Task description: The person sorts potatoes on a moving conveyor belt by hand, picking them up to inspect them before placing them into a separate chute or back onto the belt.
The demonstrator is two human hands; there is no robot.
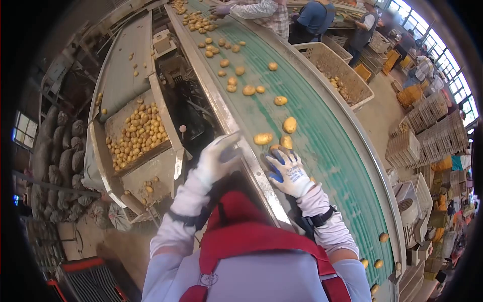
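My right hand (290,173), in a white and blue glove, is over the green conveyor belt (322,146), its fingers spread on or just above a potato (275,148) that is partly hidden by them. Just beyond the fingertips lie more potatoes, among them one (262,138) to the left and one (289,125) farther up. My left hand (220,157), gloved too, is at the metal edge (247,151) of the belt, fingers apart and nothing seen in it.
A wooden bin (173,158) full of potatoes stands at the left. Across the belt is a large crate (362,95). A co-worker's gloved hand (220,9) reaches over the belt's far end. Stacked crates (405,148) and other people are at the right.
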